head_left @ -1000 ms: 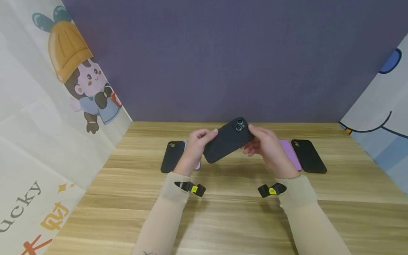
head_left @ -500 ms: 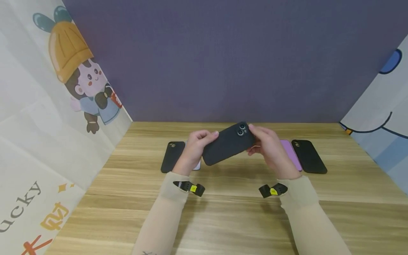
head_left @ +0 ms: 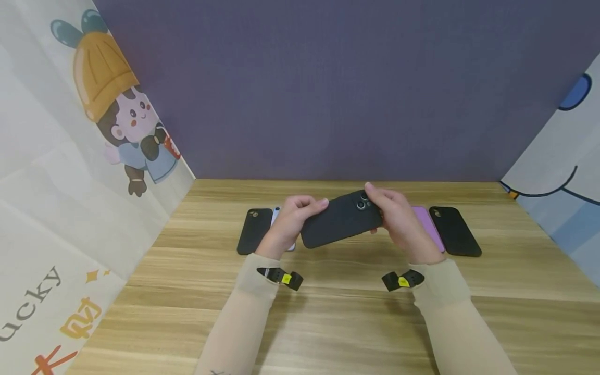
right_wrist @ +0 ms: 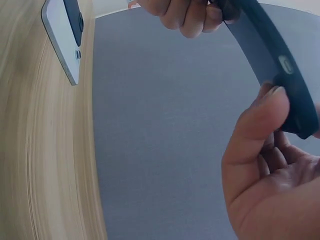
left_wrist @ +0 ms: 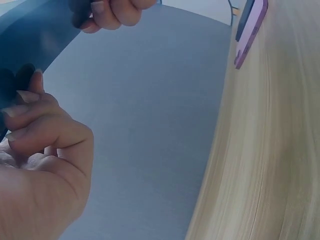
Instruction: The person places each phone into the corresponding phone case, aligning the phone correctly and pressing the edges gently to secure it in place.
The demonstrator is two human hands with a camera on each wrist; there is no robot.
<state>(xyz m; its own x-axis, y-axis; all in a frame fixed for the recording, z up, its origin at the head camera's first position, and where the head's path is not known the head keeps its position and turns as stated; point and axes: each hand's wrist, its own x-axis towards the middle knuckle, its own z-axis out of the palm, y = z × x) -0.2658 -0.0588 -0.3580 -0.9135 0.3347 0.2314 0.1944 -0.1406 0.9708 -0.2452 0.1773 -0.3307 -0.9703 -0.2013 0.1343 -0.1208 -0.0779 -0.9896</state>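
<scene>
Both hands hold up a phone in a black case [head_left: 341, 220] above the table, its camera lenses facing up at the upper right corner. The left hand [head_left: 291, 221] pinches the left end, with the thumb on the back. At the right end, the right hand [head_left: 397, 221] grips the camera corner, thumb along the edge beside the lenses. In the left wrist view, the left hand's fingers [left_wrist: 47, 127] curl under the phone's dark glossy face. The right wrist view shows the case's side [right_wrist: 280, 55] with a small cutout, and the right thumb [right_wrist: 265, 112] against it.
A black phone case [head_left: 253, 233] lies left on the wooden table [head_left: 347, 323], beside a pale phone [head_left: 291, 247] partly hidden by the left hand. On the right lie a purple phone [head_left: 428, 228] and another black phone case [head_left: 453, 232]. A dark panel [head_left: 347, 88] stands behind.
The cased phone has turned closer to level, its camera end dropping and shifting right. The right fingers have drawn in behind it; both hands keep hold.
</scene>
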